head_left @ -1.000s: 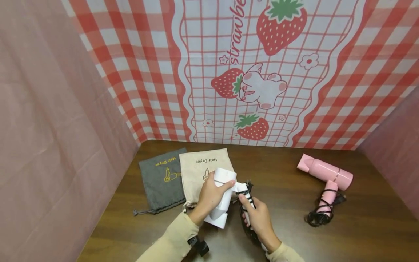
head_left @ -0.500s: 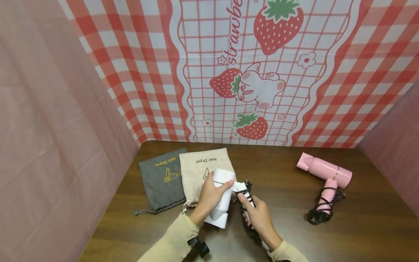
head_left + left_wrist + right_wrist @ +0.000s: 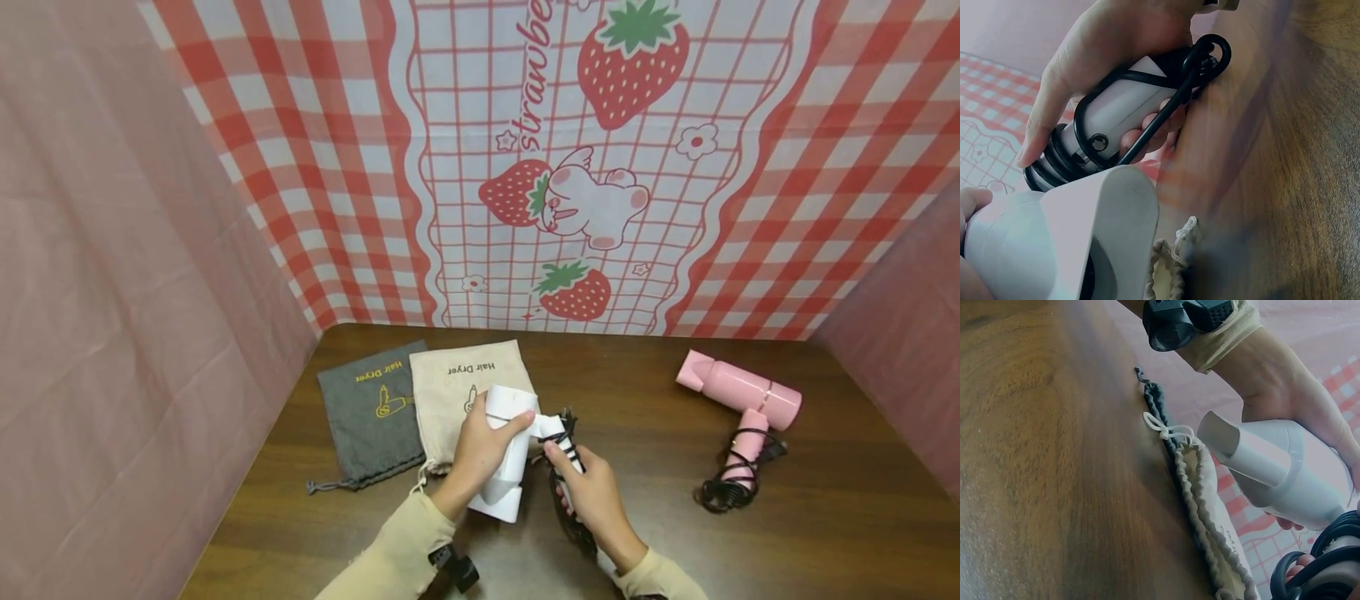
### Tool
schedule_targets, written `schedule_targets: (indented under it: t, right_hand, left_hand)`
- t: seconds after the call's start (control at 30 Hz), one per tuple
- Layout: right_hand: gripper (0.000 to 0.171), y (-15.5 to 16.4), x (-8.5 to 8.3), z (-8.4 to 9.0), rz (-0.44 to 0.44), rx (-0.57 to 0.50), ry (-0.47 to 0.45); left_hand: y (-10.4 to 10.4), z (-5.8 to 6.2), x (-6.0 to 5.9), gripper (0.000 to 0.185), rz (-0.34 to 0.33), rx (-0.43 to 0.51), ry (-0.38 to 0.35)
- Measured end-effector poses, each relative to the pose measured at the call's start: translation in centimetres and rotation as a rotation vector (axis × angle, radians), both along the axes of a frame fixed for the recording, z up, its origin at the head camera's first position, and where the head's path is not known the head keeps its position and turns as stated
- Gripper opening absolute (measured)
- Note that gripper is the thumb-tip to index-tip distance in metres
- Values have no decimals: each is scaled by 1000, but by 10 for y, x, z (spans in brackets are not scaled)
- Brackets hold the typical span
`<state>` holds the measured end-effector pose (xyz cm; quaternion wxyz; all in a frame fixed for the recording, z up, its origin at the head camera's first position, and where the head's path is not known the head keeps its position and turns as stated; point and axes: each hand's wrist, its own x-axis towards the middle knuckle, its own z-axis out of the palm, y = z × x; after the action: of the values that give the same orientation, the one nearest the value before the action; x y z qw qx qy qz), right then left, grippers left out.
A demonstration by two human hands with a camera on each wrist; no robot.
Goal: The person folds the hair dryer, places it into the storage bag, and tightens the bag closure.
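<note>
Between both hands is a white hair dryer [image 3: 514,458], held above the table. My left hand [image 3: 483,450] grips its barrel, thumb across the top near the rear end. The nozzle [image 3: 1254,450] points toward me and shows clearly in the right wrist view. My right hand [image 3: 596,500] grips the handle [image 3: 1119,112], which has a black cord [image 3: 1160,119] wound round it. In the head view the plug end sticks up beside the handle. Behind the left hand lies a beige drawstring bag [image 3: 442,400] printed "Hair Dryer", partly hidden by hand and dryer.
A grey drawstring bag [image 3: 360,442] lies left of the beige one, slightly under it. On the right of the wooden table [image 3: 600,375] rests a pink hair dryer [image 3: 742,392] with its cord wrapped round the handle. Checked cloth [image 3: 360,167] hangs behind the table.
Both hands keep their hold on the white hair dryer, which stays in nearly the same place. The whole head view has shifted slightly.
</note>
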<state>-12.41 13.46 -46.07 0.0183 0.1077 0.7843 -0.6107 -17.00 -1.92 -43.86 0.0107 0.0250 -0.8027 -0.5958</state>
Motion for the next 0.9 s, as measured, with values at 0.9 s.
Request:
schedule_targets:
  t: [0.9]
  right_hand:
    - [27,-26,11,9,-271,205,313]
  left_hand:
    - [26,4,19,65,169,286,164]
